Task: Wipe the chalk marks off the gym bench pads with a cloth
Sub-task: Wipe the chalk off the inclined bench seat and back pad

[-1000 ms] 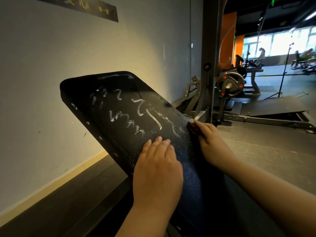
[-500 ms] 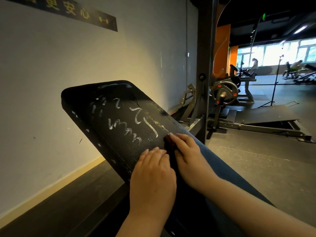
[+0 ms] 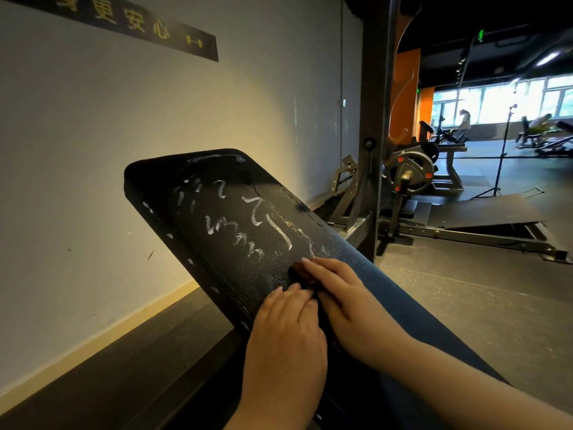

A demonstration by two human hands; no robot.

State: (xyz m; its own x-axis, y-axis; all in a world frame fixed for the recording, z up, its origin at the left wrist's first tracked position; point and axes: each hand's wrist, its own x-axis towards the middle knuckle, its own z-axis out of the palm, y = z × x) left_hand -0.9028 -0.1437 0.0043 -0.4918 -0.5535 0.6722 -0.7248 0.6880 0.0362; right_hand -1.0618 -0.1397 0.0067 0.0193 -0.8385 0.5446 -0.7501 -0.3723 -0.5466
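A black inclined bench pad rises away from me, with white chalk scribbles across its upper half. My left hand lies flat on the lower part of the pad, fingers straight. Just to its right, my right hand presses a small dark cloth against the pad with fingers laid over it, just below the lowest chalk line. Most of the cloth is hidden under the fingers. The two hands nearly touch.
A pale wall runs close along the left of the bench. A steel rack upright stands just right of the pad, with a plate-loaded machine and a tripod stand behind it. People sit far off near the windows.
My right hand slid with the cloth from the pad's right edge leftward onto its face, ending beside my left hand. The left hand stayed flat on the pad.
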